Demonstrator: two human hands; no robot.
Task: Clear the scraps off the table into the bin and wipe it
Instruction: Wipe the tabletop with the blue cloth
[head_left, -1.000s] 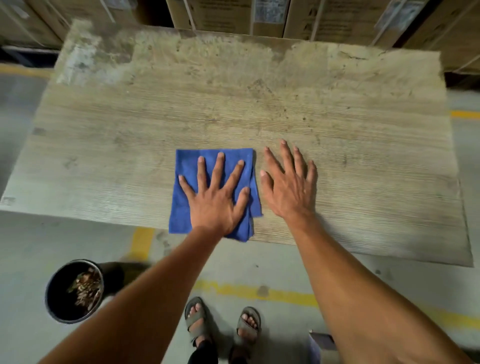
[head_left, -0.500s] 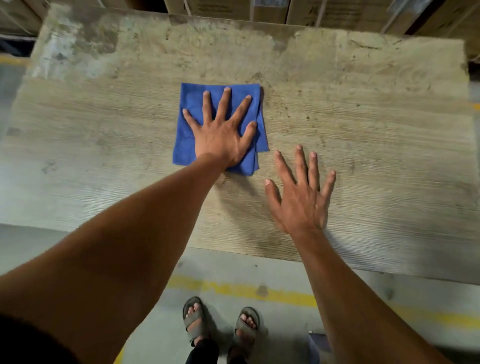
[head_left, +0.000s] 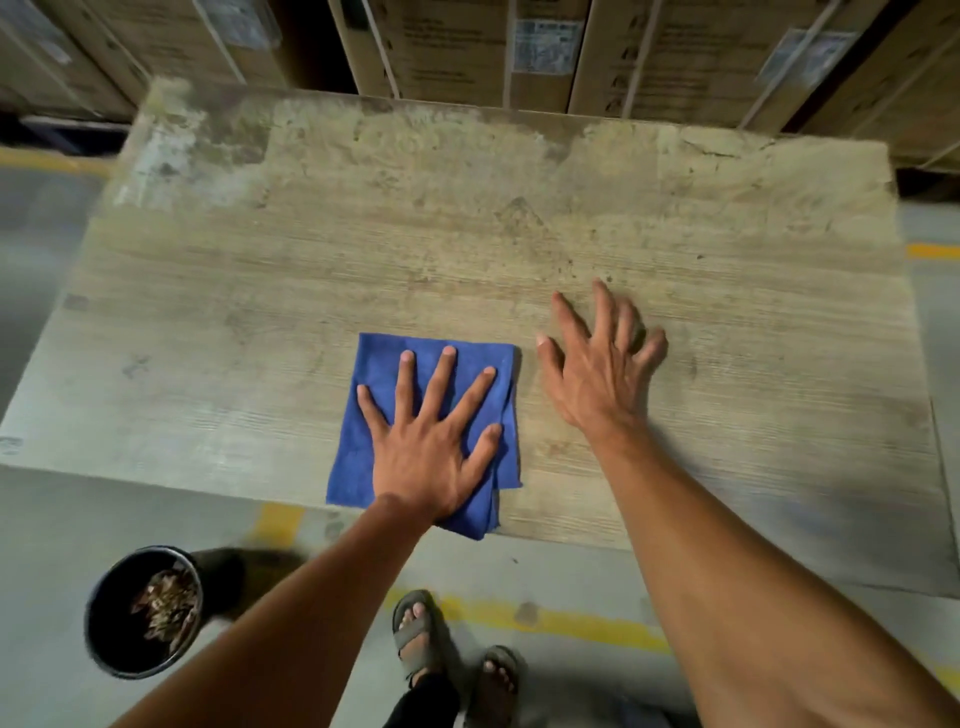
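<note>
I see the left hand (head_left: 434, 447) spread flat on the blue cloth (head_left: 423, 431) at the tabletop (head_left: 260, 291) near edge, unwiped surface lying far; right hand (head_left: 597, 364) splayed just right.

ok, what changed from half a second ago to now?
The left hand, flat on the blue cloth, has pulled it back from mid-table to the near edge, where its corner now overhangs. The right hand has its fingers curled rather than flat on the table. Nothing gripped or released. The bin on the floor holds scraps.
</note>
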